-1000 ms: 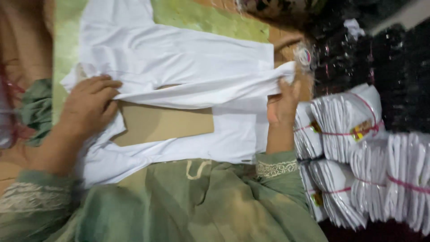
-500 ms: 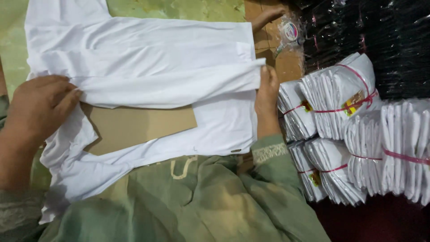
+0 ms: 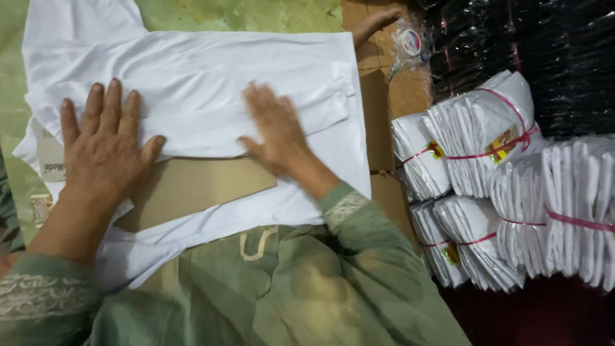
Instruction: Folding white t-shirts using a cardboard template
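Observation:
A white shirt (image 3: pixel 205 70) lies spread on a green surface, partly folded over a brown cardboard sheet (image 3: pixel 192 186). My left hand (image 3: pixel 106 144) lies flat, fingers spread, on the left part of the fold. My right hand (image 3: pixel 275 131) presses flat on the folded white cloth near the middle, slightly blurred. Both palms rest on the shirt and grip nothing. My green sleeves and green garment (image 3: pixel 269 288) fill the bottom of the view.
Bundles of folded white garments (image 3: pixel 487 154) tied with pink string are stacked at the right. Black plastic-wrapped packs (image 3: pixel 525 45) lie behind them. Another person's hand (image 3: pixel 378 18) shows at the top. A round sticker roll (image 3: pixel 410 41) sits nearby.
My right hand let go of the shirt's right edge and moved left onto the fold. My left hand opened flat on the cloth. The folded flap now lies down.

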